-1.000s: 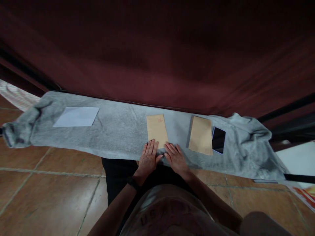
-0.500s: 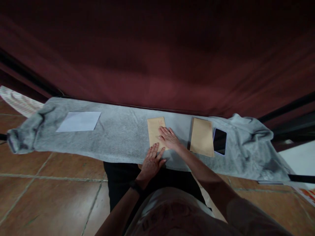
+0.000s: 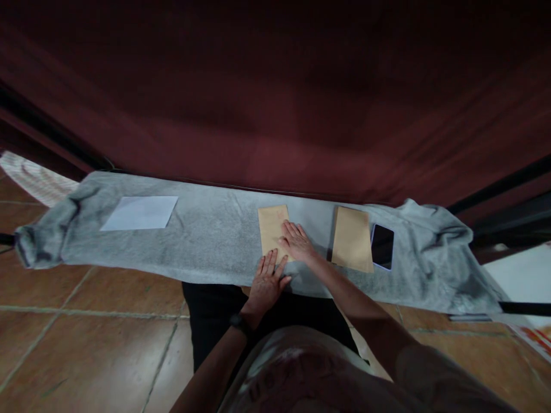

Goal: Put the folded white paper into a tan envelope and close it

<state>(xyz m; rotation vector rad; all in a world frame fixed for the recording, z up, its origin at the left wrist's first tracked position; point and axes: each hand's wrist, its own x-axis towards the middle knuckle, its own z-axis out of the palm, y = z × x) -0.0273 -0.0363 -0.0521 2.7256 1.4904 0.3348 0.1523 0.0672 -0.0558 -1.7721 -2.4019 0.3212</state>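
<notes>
A brown paper envelope [image 3: 270,223] with a faint reddish print near its top right corner lies flat on the grey cloth in front of me. My left hand [image 3: 266,282] rests on its near edge, fingers stretched out and pointing away from me. From the right, my right hand [image 3: 297,241] lies over the envelope's right side, fingers extended and thumb apart. Neither hand grips anything. Part of the envelope is hidden under both hands.
The grey cloth [image 3: 206,229] covers a long narrow surface. White paper [image 3: 140,213] lies at the left. Further right are a stack of brown envelopes [image 3: 353,238] and a phone [image 3: 383,246] with a dark screen. A dark red curtain [image 3: 275,155] hangs behind.
My right hand has shifted very slightly to the right on the envelope. My left hand stays at the near edge, and the view has moved a little.
</notes>
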